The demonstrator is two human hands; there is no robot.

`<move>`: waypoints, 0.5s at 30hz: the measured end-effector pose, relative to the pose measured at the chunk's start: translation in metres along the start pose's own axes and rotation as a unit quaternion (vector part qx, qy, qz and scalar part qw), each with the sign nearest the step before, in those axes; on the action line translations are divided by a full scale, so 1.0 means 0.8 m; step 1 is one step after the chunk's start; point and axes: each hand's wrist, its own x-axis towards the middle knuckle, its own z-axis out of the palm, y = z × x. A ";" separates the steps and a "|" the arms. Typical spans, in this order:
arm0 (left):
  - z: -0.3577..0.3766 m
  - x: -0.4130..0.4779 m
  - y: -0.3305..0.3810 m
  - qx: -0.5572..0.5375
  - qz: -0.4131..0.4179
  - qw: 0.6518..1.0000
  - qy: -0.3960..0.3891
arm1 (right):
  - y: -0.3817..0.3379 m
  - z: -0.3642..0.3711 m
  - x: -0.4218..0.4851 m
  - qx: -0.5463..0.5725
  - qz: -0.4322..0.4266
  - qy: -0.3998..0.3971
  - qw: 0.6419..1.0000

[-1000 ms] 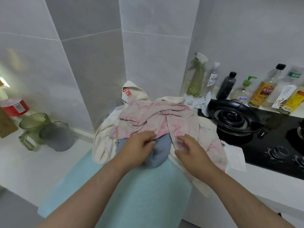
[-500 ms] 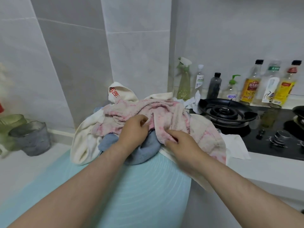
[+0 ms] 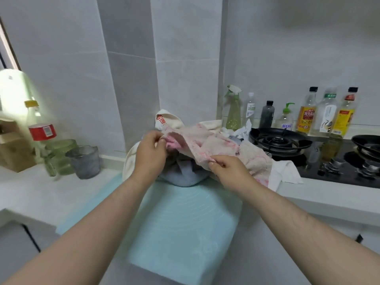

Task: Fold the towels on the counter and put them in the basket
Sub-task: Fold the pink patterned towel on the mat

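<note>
A pile of towels sits in the counter corner. On top is a pink and cream towel (image 3: 218,144), lifted at its near edge. My left hand (image 3: 151,155) pinches its left corner. My right hand (image 3: 228,168) pinches the same edge farther right. Under it lie a grey-blue towel (image 3: 185,175) and a cream towel (image 3: 131,163) with red print at the back. A light teal mat (image 3: 181,227) covers the counter in front of the pile. No basket is in view.
A gas hob (image 3: 277,140) with black burners lies to the right, a row of bottles (image 3: 306,114) behind it. White paper (image 3: 285,171) lies beside the pile. A grey cup (image 3: 85,161), a green jug and a red-labelled bottle (image 3: 42,131) stand left.
Both hands went from resting on the pile to pinching the pink towel's near edge and lifting it. The grey-blue towel underneath shows more.
</note>
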 end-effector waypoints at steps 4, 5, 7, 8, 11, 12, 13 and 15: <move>-0.077 -0.048 0.007 0.235 0.154 0.957 -0.071 | -0.038 0.025 -0.057 -0.076 -0.020 -0.023 0.997; -0.095 -0.064 0.005 0.267 0.180 0.942 -0.089 | -0.042 0.035 -0.073 -0.089 -0.015 -0.035 0.995; -0.127 -0.097 0.005 0.317 0.202 0.918 -0.131 | -0.043 0.051 -0.101 -0.104 0.010 -0.044 0.994; -0.138 -0.113 0.004 0.332 0.211 0.906 -0.158 | -0.043 0.056 -0.116 -0.113 0.025 -0.047 0.992; -0.152 -0.162 -0.003 0.358 0.216 0.878 -0.232 | -0.045 0.066 -0.151 -0.138 0.029 -0.065 0.988; -0.152 -0.174 -0.006 0.370 0.203 0.869 -0.256 | -0.048 0.067 -0.160 -0.143 0.032 -0.070 0.987; -0.150 -0.183 -0.009 0.378 0.191 0.863 -0.275 | -0.049 0.067 -0.166 -0.146 0.033 -0.073 0.986; -0.144 -0.189 -0.011 0.376 0.159 0.861 -0.303 | -0.051 0.065 -0.174 -0.150 0.032 -0.084 0.985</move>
